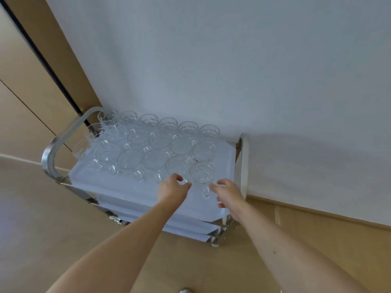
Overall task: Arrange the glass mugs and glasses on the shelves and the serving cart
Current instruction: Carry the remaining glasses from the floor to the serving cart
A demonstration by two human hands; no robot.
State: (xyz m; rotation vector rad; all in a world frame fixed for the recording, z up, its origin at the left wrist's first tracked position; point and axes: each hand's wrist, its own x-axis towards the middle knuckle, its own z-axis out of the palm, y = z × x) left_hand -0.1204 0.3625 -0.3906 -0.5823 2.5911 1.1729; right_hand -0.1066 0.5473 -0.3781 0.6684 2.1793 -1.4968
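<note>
A steel serving cart (pixel 48 157) stands against the wall, its top shelf covered by a pale blue cloth (pixel 118 187). Several clear glass mugs (pixel 148 142) stand on it in rows. The front right mug (pixel 201 173) has its handle pointing toward me. My left hand (pixel 172 188) hovers over the cloth just left of that mug, fingers loosely curled, holding nothing. My right hand (pixel 227 192) is just right of the mug's handle, fingers relaxed and holding nothing.
The cart has lower shelves (pixel 190 227) with blue liners beneath the top one and a curved handle (pixel 243 163) at each end. A white wall (pixel 232 70) rises behind it. A wooden door or panel (pixel 31 92) is at left. Beige floor (pixel 63 229) surrounds the cart.
</note>
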